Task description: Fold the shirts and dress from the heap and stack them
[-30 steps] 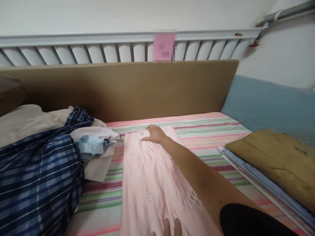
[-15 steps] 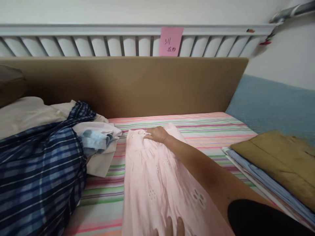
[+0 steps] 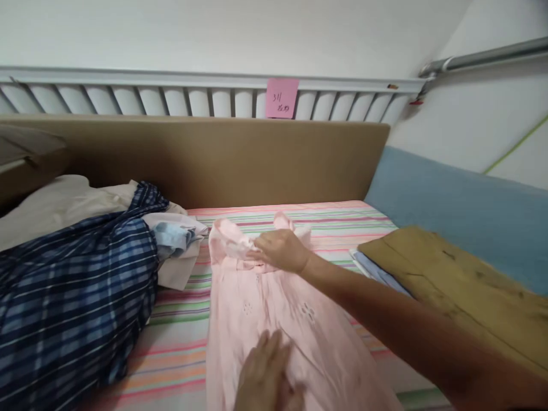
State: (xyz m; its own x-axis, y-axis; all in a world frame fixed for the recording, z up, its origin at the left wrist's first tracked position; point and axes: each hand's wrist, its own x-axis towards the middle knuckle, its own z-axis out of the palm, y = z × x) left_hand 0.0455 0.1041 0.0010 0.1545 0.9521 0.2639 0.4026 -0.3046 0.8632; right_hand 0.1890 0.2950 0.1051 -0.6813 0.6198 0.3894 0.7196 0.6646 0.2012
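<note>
A pale pink dress (image 3: 244,342) with cut-out eyelet flowers lies lengthwise in front of me on the striped sheet. My right hand (image 3: 282,250) grips its far end, fingers closed on the cloth, and the fabric there is lifted and bunched up. Lower down, my left hand (image 3: 268,371) rests on the middle of the dress with its fingers stretched out, slightly blurred. Some of the far edge is hidden behind my right hand.
To the left, a blue plaid cloth (image 3: 81,285) lies heaped with white clothes (image 3: 64,200) and a light blue face mask (image 3: 173,237). Folded clothes under a tan garment (image 3: 445,285) lie right. A brown board (image 3: 240,162) stands behind, below a pink note (image 3: 281,98).
My right hand has pulled the far end of the dress up and toward me, bunching it. My left hand has come further into view on the dress. The camera view has shifted right.
</note>
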